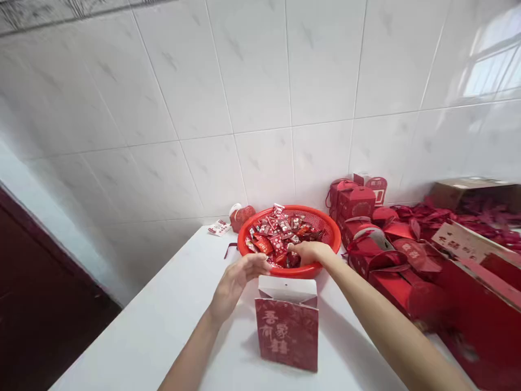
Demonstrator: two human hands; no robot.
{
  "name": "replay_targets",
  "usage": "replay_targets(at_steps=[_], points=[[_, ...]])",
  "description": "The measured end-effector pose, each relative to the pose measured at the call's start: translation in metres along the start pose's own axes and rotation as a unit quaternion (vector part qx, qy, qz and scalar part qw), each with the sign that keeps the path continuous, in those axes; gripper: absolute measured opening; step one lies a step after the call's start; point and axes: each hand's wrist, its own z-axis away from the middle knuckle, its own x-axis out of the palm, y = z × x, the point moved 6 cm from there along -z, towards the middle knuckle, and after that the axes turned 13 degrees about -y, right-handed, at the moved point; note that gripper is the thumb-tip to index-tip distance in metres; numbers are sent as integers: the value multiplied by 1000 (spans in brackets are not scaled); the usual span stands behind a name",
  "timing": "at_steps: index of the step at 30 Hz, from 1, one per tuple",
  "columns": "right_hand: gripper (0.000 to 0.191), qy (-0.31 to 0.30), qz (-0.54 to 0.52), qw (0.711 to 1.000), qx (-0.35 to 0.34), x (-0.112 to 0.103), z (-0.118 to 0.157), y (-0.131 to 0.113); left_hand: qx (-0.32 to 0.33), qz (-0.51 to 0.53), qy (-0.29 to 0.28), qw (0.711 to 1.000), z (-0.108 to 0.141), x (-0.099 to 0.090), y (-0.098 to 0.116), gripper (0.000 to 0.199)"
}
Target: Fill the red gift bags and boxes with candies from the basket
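In the head view, a red plastic basket (pixel 334 234) holds many small wrapped candies (pixel 278 243) in red and white. My right hand (pixel 311 252) reaches over the basket's near right rim, its fingers closed down among the candies and their tips partly hidden. At the basket's near left side is my left hand (pixel 238 279), empty, with its fingers stretched out and slightly bent. Between my forearms a dark red gift box (pixel 287 334) with pale Chinese characters stands upright, its white top flaps up. My left fingertips are close above its upper left corner.
Several filled-out red gift boxes (pixel 358 202) crowd the right side by the tiled wall (pixel 260 163). A cardboard box (pixel 472 187) and red ribbons (pixel 427 214) lie behind them. Left of the basket are a red heart-shaped item (pixel 243 218) and a printed card (pixel 219 227) on the white table (pixel 163 326).
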Motion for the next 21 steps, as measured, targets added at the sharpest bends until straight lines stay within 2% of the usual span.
replay_targets(at_steps=[5, 9, 15, 18, 21], points=[[33, 19, -42, 997, -54, 2, 4, -3, -17, -38, 70, 997, -4, -5, -8, 40], [40, 74, -146, 979, -124, -7, 5, -4, -44, -135, 114, 983, -11, -11, -6, 31], [38, 152, -336, 907, -204, -18, 14, 0, -90, -245, 107, 959, -48, -15, -1, 30], [35, 172, -411, 866, -228, -20, 23, 0, -131, -240, 93, 957, -68, -18, -9, 33], [37, 171, -458, 838, -244, -20, 30, 0, -183, -214, 77, 956, -81, -19, -20, 40]])
